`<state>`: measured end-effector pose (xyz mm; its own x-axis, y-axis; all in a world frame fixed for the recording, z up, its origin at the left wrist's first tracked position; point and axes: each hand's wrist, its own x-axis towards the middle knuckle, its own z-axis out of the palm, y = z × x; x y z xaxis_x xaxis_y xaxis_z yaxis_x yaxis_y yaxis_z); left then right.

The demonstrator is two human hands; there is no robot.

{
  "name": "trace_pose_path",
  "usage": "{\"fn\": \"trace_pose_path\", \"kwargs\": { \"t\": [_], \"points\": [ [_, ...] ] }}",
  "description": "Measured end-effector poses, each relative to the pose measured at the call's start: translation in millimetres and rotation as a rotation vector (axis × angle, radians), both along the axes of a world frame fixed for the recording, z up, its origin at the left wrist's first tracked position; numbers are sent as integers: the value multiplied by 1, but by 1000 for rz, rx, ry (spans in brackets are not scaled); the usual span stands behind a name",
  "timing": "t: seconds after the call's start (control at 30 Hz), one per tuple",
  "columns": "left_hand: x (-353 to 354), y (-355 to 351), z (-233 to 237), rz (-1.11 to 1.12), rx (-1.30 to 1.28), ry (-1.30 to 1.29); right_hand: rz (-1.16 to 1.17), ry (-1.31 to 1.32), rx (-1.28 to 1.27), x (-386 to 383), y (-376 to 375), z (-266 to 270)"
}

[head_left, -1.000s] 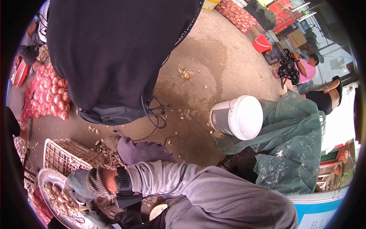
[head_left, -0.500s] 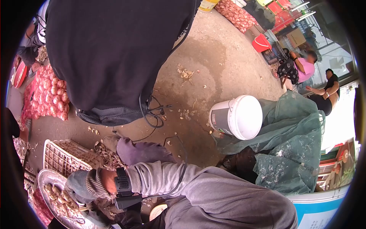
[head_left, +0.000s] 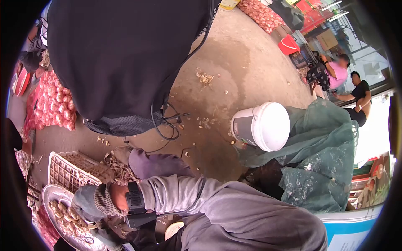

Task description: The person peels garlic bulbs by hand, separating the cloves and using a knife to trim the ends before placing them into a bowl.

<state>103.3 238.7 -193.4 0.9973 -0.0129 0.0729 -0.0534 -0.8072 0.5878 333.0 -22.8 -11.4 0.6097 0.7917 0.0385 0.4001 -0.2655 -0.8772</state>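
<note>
My right hand [head_left: 87,203], in a grey glove with a ribbed cuff, curls over the edge of a round metal basin [head_left: 51,191]. Its fingers point down and are mostly hidden behind its back. Several garlic bulbs [head_left: 67,216] lie in the basin beside it. My left hand [head_left: 106,236], in a dark glove, is just below, its fingers bent in close to the right hand. A small pale bit shows between the two hands; I cannot tell what it is. A black strapped device [head_left: 135,198] sits on my right wrist, above the grey sleeve.
A plastic crate [head_left: 73,169] stands beyond the basin, near garlic skins [head_left: 119,167]. A black draped bag [head_left: 121,62] fills the upper left, beside a red mesh sack of bulbs [head_left: 54,102]. A white bucket [head_left: 272,127] stands by green netting [head_left: 320,167]. Two people sit at the upper right.
The view has shifted slightly. Both my hands stay close together over the basin. At the right, the person in black has moved an arm and sits a little differently.
</note>
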Motion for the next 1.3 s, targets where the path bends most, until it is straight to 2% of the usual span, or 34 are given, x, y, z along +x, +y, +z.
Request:
{"fn": "trace_pose_path", "kwargs": {
  "t": [0.03, 0.07, 0.1, 0.13, 0.17, 0.2, 0.23, 0.27, 0.3, 0.33, 0.37, 0.4, 0.43, 0.5, 0.57, 0.6, 0.63, 0.67, 0.7, 0.77, 0.83, 0.93, 1.0, 1.07, 1.2, 1.3],
  "points": [
    [0, -3, 2, 45, 22, 38, 46, -42, 22, 0, 9, -17],
    [-1, -11, -10, 61, 37, 47, -47, 90, 39, 0, -12, 17],
    [-5, -15, -11, 273, -576, 138, -67, 179, 77, 3, -28, 38],
    [16, -79, 61, 421, -990, 3, -130, 60, 250, -1, -17, 8],
    [43, -108, 115, 521, -957, 186, -127, 187, 257, 3, -27, 18],
    [61, -129, 130, 601, -1143, 53, -78, 230, 196, 12, -38, 31],
    [76, -141, 165, 561, -912, 101, -104, 244, 296, 14, -41, 27],
    [82, -143, 173, 433, -423, -116, -7, 341, 270, 23, -46, 38],
    [85, -143, 173, 493, -975, -166, -14, 773, 374, 22, -40, 26],
    [93, -153, 198, 582, -945, -167, 38, 844, 301, 28, -44, 39],
    [91, -152, 208, 602, -983, -159, 9, 847, 376, 25, -44, 48],
    [92, -154, 220, 629, -877, -211, 6, 861, 297, 24, -40, 54],
    [89, -152, 221, 634, -890, -232, -19, 857, 206, 24, -37, 57],
    [83, -146, 222, 560, -830, -305, 4, 911, 175, 20, -31, 56],
    [77, -149, 234, 617, -925, -260, 3, 961, 147, 15, -22, 55],
    [73, -143, 233, 562, -632, -273, 14, 921, 158, 10, -18, 55],
    [70, -142, 231, 542, -562, -286, 22, 883, 168, 6, -15, 53],
    [69, -141, 233, 516, -500, -278, 26, 1032, 203, 7, -13, 50],
    [67, -140, 235, 491, -439, -267, 31, 1031, 195, 4, -9, 47],
    [62, -141, 233, 489, -470, -314, 62, 848, 110, -2, 0, 40],
    [57, -137, 230, 485, -499, -360, 80, 831, 85, -6, 8, 38],
    [51, -125, 221, 457, -335, -418, 125, 848, 67, -11, 18, 40],
    [45, -125, 219, 497, -315, -428, 165, 883, 66, -17, 27, 39],
    [39, -121, 218, 506, -335, -439, 125, 764, 10, -28, 34, 36],
    [26, -109, 213, 535, -220, -434, 108, 731, -39, -42, 47, 29],
    [19, -104, 218, 548, -213, -365, 110, 721, 38, -53, 55, 17]
  ]
}}
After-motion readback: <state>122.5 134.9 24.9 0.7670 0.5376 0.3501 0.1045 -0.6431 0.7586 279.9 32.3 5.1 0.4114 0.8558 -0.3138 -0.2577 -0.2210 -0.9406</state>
